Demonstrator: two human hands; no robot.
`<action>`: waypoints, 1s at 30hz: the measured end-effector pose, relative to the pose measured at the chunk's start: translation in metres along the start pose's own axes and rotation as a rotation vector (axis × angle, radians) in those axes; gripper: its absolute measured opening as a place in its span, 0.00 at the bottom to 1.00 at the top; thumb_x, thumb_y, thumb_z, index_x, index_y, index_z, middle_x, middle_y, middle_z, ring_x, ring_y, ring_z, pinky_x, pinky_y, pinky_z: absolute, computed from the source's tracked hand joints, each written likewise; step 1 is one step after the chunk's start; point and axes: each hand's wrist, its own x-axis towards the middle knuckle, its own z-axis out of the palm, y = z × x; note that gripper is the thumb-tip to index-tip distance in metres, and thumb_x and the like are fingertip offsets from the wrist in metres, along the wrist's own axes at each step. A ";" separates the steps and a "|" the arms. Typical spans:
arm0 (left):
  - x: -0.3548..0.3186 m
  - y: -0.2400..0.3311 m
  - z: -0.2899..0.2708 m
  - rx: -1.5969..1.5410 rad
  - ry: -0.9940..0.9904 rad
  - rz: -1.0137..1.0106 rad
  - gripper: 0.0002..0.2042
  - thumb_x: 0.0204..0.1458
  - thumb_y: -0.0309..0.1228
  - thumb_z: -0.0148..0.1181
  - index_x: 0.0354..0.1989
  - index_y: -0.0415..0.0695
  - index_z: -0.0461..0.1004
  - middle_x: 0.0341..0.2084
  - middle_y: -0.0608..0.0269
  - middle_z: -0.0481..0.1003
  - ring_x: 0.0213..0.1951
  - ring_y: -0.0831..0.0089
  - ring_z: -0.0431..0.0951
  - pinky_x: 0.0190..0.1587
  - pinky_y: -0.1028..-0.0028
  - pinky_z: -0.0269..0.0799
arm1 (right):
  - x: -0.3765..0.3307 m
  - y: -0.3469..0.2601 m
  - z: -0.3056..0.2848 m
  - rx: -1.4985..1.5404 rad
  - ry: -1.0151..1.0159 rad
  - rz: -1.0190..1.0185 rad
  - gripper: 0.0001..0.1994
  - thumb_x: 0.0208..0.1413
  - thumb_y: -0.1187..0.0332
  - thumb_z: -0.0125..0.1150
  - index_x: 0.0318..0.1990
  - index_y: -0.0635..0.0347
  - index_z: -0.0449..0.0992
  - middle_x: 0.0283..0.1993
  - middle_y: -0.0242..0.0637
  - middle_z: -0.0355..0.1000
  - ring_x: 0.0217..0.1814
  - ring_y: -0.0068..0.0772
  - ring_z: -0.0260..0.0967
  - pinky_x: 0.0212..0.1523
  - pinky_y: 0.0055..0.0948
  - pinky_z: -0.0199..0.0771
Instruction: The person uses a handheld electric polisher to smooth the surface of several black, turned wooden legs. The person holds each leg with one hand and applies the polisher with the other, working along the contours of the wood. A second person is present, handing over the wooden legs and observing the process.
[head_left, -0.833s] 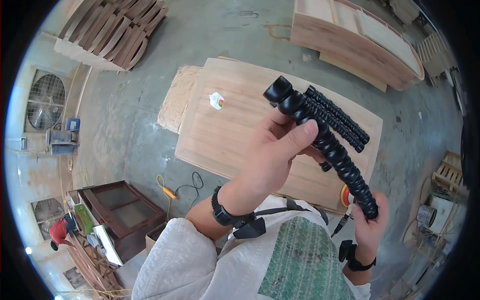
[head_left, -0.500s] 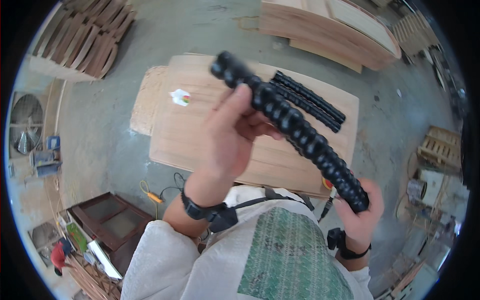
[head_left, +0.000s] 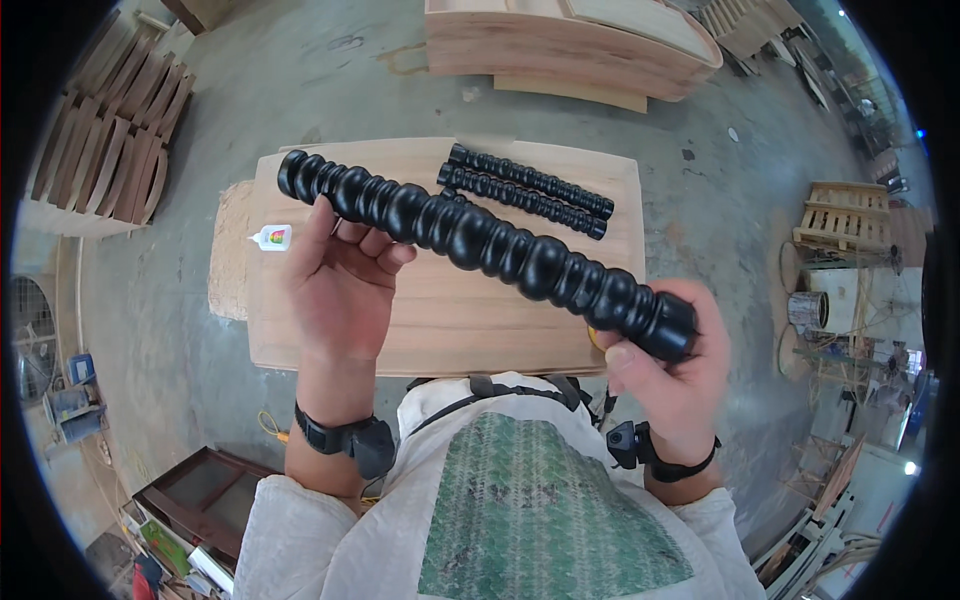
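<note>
I hold up a long, glossy black turned spindle [head_left: 470, 235], ringed with beads and bulges, slanting down to the right above the panel. Near its left end, my left hand [head_left: 345, 265] supports it between the thumb and the curled fingers underneath. My right hand [head_left: 680, 370] is wrapped around the thicker right end, its thumb in front. Behind, two more thin-looking black spindles [head_left: 535, 182] lie side by side on the pale wooden panel [head_left: 450, 320]. A white squeeze bottle [head_left: 272, 237] with a coloured label is at the panel's left side.
A rough pale board edge [head_left: 230, 260] sticks out at left. Stacks of curved wooden parts [head_left: 110, 150] stand far left; a long wooden cabinet [head_left: 570, 45] lies at the back. Right are a wooden pallet [head_left: 845, 212] and shop clutter. A dark-framed door panel [head_left: 205, 495] is lower left.
The spindle has swung from a steep slant to a flatter one, and its left end has moved left. Both hands keep hold of it. My view has shifted to the right.
</note>
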 end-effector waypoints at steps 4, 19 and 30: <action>-0.001 0.003 0.006 0.089 0.084 0.049 0.16 0.69 0.38 0.45 0.51 0.39 0.73 0.40 0.55 0.82 0.41 0.64 0.83 0.41 0.63 0.82 | 0.003 0.001 0.004 0.173 0.019 0.049 0.14 0.61 0.74 0.58 0.53 0.68 0.69 0.39 0.48 0.78 0.28 0.25 0.74 0.27 0.24 0.76; -0.011 -0.014 0.018 0.235 0.084 0.167 0.09 0.65 0.24 0.52 0.51 0.40 0.69 0.42 0.56 0.79 0.40 0.65 0.83 0.43 0.65 0.83 | 0.023 0.013 0.006 0.367 0.014 0.547 0.14 0.68 0.64 0.45 0.39 0.66 0.72 0.28 0.49 0.77 0.11 0.21 0.61 0.09 0.20 0.57; -0.031 -0.054 0.040 0.372 0.035 -0.021 0.28 0.50 0.16 0.69 0.56 0.40 0.59 0.41 0.60 0.76 0.43 0.74 0.79 0.48 0.72 0.79 | 0.004 0.023 0.033 0.193 -0.112 0.277 0.04 0.68 0.72 0.49 0.43 0.63 0.67 0.39 0.47 0.79 0.19 0.16 0.65 0.18 0.18 0.64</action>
